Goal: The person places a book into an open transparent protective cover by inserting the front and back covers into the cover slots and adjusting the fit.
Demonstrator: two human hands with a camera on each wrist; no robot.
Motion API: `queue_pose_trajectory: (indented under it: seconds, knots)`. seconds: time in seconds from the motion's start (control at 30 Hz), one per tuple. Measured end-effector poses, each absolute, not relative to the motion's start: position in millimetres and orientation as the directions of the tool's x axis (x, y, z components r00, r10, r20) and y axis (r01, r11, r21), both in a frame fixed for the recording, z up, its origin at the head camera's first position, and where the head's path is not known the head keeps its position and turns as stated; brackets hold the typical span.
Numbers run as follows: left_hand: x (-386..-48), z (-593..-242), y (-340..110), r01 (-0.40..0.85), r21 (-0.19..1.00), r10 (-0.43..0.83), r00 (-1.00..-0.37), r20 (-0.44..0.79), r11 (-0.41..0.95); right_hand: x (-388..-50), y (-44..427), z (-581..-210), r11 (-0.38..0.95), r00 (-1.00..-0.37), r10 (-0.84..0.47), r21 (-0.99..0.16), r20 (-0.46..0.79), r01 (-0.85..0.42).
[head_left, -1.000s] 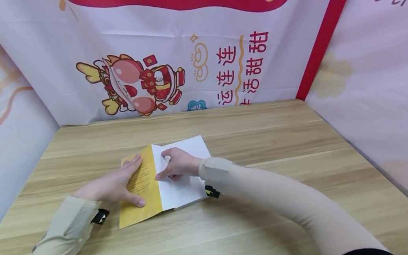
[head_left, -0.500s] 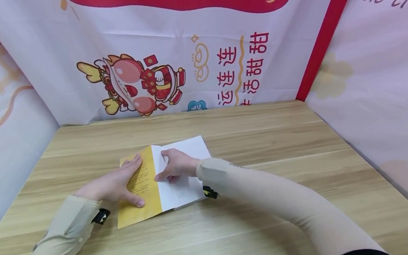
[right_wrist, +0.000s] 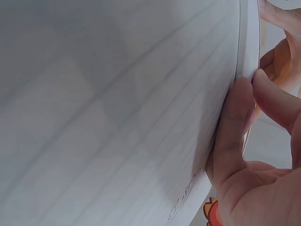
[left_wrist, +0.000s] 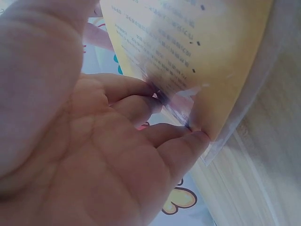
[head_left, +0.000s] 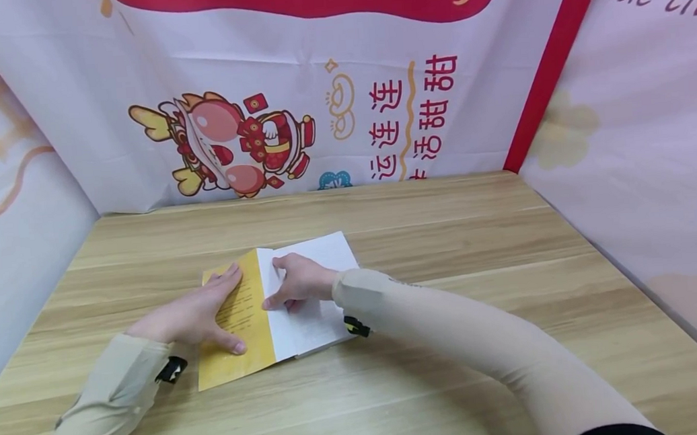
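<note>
The lined notebook point(head_left: 325, 321) looks opened but not yet released: left hand point(head_left: 200, 311) spread on its yellow flap point(head_left: 253, 325), right hand point(head_left: 304, 280) at the inner edge, pinching or pressing unclear.

On the smooth, wood-grained table point(head_left: 446, 231), which had a soft satin sheen, I saw a yellow cover point(head_left: 257, 325) nearer the left edge than the right, its slick, glossy face catching pale glare, with a thin, shiny, clear plastic film point(left_wrist: 232, 126) along its border and white pages point(head_left: 322, 324) of matt, smooth-looking paper beside it. At the far edge hung a cloth banner point(head_left: 469, 121), matt and lightly creased, while my beige sleeves point(head_left: 441, 322) looked like dull, smooth fabric, wrinkled in places.
</note>
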State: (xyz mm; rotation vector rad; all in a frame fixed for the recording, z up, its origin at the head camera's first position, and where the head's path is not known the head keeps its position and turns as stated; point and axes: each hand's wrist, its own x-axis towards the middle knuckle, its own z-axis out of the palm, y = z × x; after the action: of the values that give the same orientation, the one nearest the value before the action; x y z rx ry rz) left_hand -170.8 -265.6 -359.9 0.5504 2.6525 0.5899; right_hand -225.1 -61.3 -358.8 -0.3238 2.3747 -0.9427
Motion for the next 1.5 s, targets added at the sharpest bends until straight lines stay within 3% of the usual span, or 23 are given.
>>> queue_pose_trajectory:
  seconds: [0.6,1.1,1.5]
  knots:
    - [-169,-358,-269,0.293,0.456,0.442,-0.858,-0.263,0.84,-225,-72,-355,0.763,-0.82,-0.393,-0.645,-0.417,-0.037]
    - [-166,-355,-266,0.31,0.458,0.455,-0.854,-0.251,0.833,-224,-79,-360,0.816,-0.837,-0.441,-0.533,-0.325,-0.223]
    - [-167,-356,-264,0.299,0.45,0.446,-0.855,-0.265,0.841,-223,-76,-362,0.817,-0.828,-0.44,-0.538,-0.348,-0.208]
